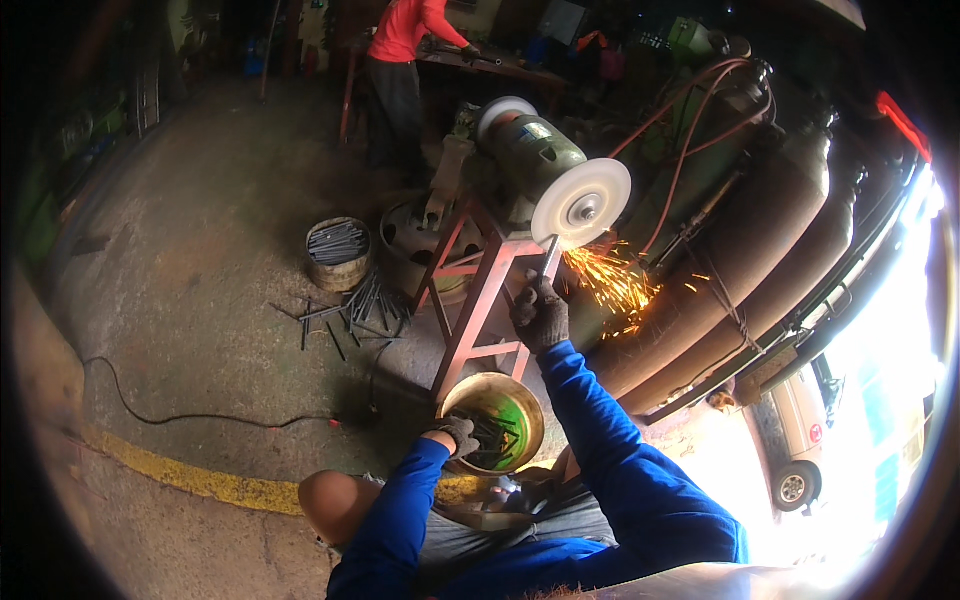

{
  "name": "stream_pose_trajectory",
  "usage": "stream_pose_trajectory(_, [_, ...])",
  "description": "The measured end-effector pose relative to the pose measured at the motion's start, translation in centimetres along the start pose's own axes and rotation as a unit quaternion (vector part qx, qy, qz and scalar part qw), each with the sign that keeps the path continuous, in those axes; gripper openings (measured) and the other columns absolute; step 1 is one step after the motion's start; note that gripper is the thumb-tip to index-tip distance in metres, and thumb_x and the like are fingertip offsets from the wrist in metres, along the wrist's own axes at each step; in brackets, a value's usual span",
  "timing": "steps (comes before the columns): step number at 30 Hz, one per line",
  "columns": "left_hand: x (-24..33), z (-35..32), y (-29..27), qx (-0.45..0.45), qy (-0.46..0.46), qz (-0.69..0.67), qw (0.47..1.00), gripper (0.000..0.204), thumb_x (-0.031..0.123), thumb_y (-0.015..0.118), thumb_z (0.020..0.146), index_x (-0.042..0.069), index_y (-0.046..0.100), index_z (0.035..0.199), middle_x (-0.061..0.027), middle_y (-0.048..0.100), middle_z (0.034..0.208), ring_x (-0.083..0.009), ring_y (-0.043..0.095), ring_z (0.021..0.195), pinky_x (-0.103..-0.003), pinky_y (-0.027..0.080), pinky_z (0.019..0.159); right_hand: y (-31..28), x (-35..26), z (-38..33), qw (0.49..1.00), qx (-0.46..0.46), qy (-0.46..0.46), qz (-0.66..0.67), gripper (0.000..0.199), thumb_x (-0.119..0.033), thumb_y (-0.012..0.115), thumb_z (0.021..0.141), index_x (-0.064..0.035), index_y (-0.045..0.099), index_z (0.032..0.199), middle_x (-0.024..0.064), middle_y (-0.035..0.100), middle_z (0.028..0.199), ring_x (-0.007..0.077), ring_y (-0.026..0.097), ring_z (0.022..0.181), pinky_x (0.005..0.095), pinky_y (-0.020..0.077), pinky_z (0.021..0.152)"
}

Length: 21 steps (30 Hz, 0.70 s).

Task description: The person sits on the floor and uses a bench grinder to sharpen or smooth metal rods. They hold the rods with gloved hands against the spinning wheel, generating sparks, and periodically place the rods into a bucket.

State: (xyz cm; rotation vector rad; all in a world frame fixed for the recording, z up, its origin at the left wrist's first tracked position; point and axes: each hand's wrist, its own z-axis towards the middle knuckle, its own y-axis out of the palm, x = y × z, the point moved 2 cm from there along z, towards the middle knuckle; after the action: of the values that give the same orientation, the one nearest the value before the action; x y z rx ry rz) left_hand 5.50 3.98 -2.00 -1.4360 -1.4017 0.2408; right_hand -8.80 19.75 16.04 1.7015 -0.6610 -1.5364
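A bench grinder stands on a red metal stand. My gloved right hand grips a short metal bar and holds its end against the lower edge of the pale grinding wheel. Orange sparks spray down and to the right. Below the stand is a round bucket, its inside partly green, with dark bars in it. At its left rim rests my gloved left hand, fingers curled in toward the bars; what they hold, if anything, is hidden.
Left of the stand, a second bucket is full of metal bars, with loose bars beside it. A black cable crosses the floor. Large gas cylinders lean at right with red hoses. A person in red works behind.
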Motion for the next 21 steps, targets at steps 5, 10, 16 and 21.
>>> stream_pose_trajectory(5, [0.5, -0.5, -0.6, -0.001, 0.005, -0.009, 1.000, 0.052, 0.045, 0.056, 0.082, 0.006, 0.059, 0.116, -0.0223, 0.058, 0.122, -0.0362, 0.054, 0.116, -0.045, 0.043, 0.098, -0.7, -0.4, 0.1, 1.000, 0.011, -0.010, -0.003, 0.021, -0.031, 0.055, 0.094, -0.0129, 0.058, 0.105, -0.0028, 0.050, 0.065, 0.0097, 0.040, 0.048, 0.0239, 0.0342, 0.045])
stream_pose_trajectory(10, [-0.6, 0.2, 0.4, 0.004, 0.009, -0.008, 1.000, 0.052, 0.045, 0.057, 0.080, 0.007, 0.060, 0.115, -0.0217, 0.058, 0.122, -0.0356, 0.055, 0.115, -0.045, 0.044, 0.097, -0.7, -0.7, 0.2, 1.000, 0.017, -0.016, -0.014, 0.027, -0.036, 0.051, 0.095, -0.0115, 0.059, 0.101, -0.0024, 0.050, 0.062, 0.0097, 0.043, 0.049, 0.0233, 0.0355, 0.045])
stream_pose_trajectory(16, [-0.6, 0.4, 0.5, 0.017, 0.014, -0.007, 1.000, 0.052, 0.046, 0.057, 0.080, 0.007, 0.061, 0.115, -0.0218, 0.058, 0.122, -0.0355, 0.055, 0.116, -0.044, 0.044, 0.098, 0.9, -0.6, 0.7, 1.000, -0.019, -0.001, 0.017, 0.027, -0.034, 0.047, 0.097, -0.0097, 0.058, 0.094, -0.0043, 0.043, 0.059, 0.0087, 0.040, 0.048, 0.0215, 0.0349, 0.043])
stream_pose_trajectory(21, [0.1, 0.0, -0.1, 0.006, 0.010, 0.003, 1.000, 0.051, 0.045, 0.057, 0.082, 0.006, 0.060, 0.115, -0.0221, 0.059, 0.120, -0.0364, 0.055, 0.115, -0.045, 0.044, 0.097, -0.2, -0.4, 0.5, 1.000, -0.029, -0.004, -0.007, 0.025, -0.033, 0.044, 0.099, -0.0112, 0.056, 0.095, -0.0042, 0.046, 0.062, 0.0080, 0.046, 0.052, 0.0210, 0.0390, 0.047])
